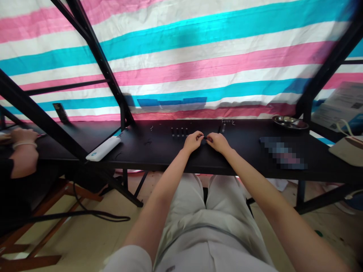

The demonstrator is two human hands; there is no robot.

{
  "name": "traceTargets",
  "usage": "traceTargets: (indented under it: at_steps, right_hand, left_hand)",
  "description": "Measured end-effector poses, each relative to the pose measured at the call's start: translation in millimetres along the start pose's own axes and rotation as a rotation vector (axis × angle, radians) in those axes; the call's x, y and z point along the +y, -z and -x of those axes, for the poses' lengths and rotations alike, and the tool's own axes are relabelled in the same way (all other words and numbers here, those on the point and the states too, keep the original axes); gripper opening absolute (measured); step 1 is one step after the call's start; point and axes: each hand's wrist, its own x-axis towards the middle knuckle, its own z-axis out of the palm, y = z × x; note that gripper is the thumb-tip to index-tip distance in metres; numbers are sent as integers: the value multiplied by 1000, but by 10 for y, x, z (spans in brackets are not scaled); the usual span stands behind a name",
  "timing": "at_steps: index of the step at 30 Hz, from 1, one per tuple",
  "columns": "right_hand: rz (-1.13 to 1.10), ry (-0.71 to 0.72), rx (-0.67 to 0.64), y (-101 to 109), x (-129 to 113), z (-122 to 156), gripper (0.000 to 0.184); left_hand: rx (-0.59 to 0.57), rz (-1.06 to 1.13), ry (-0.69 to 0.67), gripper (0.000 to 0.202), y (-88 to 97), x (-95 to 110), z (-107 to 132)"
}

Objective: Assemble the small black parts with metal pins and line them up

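My left hand (193,141) and my right hand (217,141) meet over the black table (159,153), fingertips pinched together. Between them is a small dark stick-like piece (205,138), gripped from both ends; its exact kind is too small to tell. Just beyond my left hand stand several small dark cylinders with pale lower ends (182,132), lined up in a row. Past my right hand lie a short dark rod with a light part (224,127) and some tiny pale bits (228,121).
A shiny metal dish (290,122) sits at the back right, with a blurred-out flat item (283,153) before it. On the left lies a white box-shaped device (104,148). Black frame posts (104,60) rise at both sides. Another person's hand (25,136) rests far left.
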Motion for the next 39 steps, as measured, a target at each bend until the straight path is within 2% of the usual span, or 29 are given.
traceTargets:
  at_steps: [9, 22, 30, 36, 39]
  right_hand:
    - [84, -26, -13, 26, -14, -5, 13]
    - [201, -164, -64, 76, -8, 28, 10]
    - [139, -104, -76, 41, 14, 21, 13]
    - [153, -238, 29, 60, 58, 34, 15]
    - [31, -111, 85, 49, 59, 26, 19]
  left_hand:
    - [-6, -35, 82, 16, 10, 44, -3]
    - [32, 35, 94, 14, 2, 4, -21]
    - [22, 19, 96, 14, 28, 38, -11]
    - [62, -97, 113, 17, 67, 85, -7]
    - [2, -129, 78, 18, 66, 119, 7]
